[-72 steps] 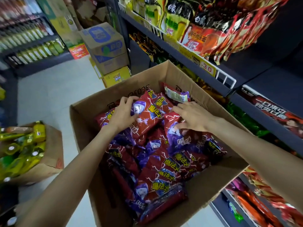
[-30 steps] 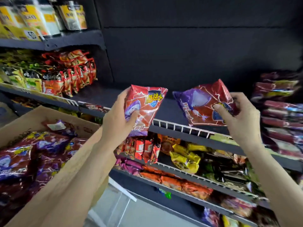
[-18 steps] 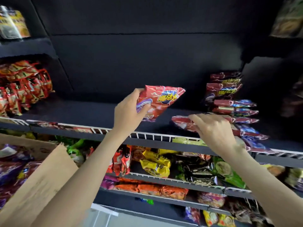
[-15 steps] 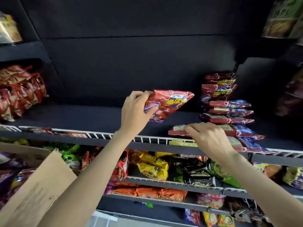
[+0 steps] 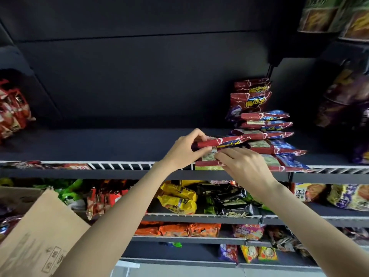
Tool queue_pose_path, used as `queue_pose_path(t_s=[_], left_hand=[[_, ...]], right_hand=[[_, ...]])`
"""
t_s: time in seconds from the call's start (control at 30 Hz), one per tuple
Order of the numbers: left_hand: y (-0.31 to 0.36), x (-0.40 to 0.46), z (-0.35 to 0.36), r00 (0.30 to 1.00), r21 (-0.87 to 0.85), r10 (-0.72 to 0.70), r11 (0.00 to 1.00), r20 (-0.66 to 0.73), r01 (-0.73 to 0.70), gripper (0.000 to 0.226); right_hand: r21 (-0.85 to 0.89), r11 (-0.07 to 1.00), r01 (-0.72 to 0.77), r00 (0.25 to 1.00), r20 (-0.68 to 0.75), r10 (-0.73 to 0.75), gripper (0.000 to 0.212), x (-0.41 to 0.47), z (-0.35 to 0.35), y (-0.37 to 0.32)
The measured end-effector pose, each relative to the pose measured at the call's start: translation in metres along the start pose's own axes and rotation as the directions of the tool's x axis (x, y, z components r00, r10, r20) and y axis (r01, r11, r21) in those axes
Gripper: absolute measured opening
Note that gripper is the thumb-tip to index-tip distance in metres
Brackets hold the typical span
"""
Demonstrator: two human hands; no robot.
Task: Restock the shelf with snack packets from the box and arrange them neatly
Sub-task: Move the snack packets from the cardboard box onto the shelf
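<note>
One red packet (image 5: 221, 141), maybe purple-cornered, seen edge-on

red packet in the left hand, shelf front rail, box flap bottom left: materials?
Red packet: looks like glossy printed plastic film, with sheen and crinkled edges.
Front rail: probably white-coated wire, thin pale uprights.
Box flap: matte brown cardboard with stamped marks.
Left hand pinches the packet's end.

I see the packet stack (image 5: 267, 134) on the shelf (image 5: 99, 144) at right, the box (image 5: 40, 232) lower left, more shelves (image 5: 199, 217) beneath.
</note>
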State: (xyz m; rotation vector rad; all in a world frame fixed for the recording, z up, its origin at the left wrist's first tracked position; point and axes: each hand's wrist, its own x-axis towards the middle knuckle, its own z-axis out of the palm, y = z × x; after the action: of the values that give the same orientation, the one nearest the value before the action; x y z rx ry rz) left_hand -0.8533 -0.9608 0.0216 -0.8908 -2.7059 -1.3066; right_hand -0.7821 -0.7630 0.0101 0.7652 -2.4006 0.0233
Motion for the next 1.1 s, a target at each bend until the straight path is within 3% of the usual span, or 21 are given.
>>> queue_pose_path(t_s=[0.2,0.33,0.57,0.7,0.8,0.93,1.0,1.1], left_hand=[[0.0,-0.017,-0.013,0.992,-0.067,0.012,0.998,0.127,-0.004,0.032],[0.003,-0.015,-0.008,0.992,-0.093,-0.011,0.995,0.124,0.023,0.032],[0.012,-0.012,0.002,0.993,-0.086,-0.009,0.996,0.117,0.019,0.033],[0.018,-0.022,0.0,0.995,0.13,0.043,0.991,-0.09,-0.031,0.032],[0.027,-0.045,-0.014,0.957,0.244,0.134,0.967,-0.257,-0.07,0.032],[0.029,-0.098,-0.046,0.848,0.57,0.382,0.813,-0.368,-0.119,0.02],[0.027,-0.133,-0.067,0.818,0.655,0.429,0.75,-0.383,-0.087,0.019],[0.018,-0.194,-0.106,0.833,0.709,0.369,0.704,-0.413,0.039,0.021]], right_hand=[[0.032,0.999,-0.006,1.0,-0.025,0.007,0.026,-0.012,-0.003,0.003],[0.013,0.997,-0.074,0.995,-0.069,0.075,0.037,-0.01,0.004,0.0],[0.001,0.992,-0.128,0.99,-0.06,0.127,0.037,-0.013,-0.004,-0.008],[0.107,0.983,-0.147,0.975,-0.15,0.163,0.032,-0.017,-0.015,-0.012],[0.156,0.985,-0.072,0.96,-0.258,0.111,0.022,-0.002,-0.024,-0.023],[0.186,0.978,0.093,0.933,-0.358,-0.021,0.02,0.037,-0.025,-0.059],[0.251,0.956,0.154,0.935,-0.351,-0.058,0.019,0.057,-0.02,-0.087],[0.391,0.899,0.2,0.963,-0.247,-0.107,0.019,0.088,-0.004,-0.138]])
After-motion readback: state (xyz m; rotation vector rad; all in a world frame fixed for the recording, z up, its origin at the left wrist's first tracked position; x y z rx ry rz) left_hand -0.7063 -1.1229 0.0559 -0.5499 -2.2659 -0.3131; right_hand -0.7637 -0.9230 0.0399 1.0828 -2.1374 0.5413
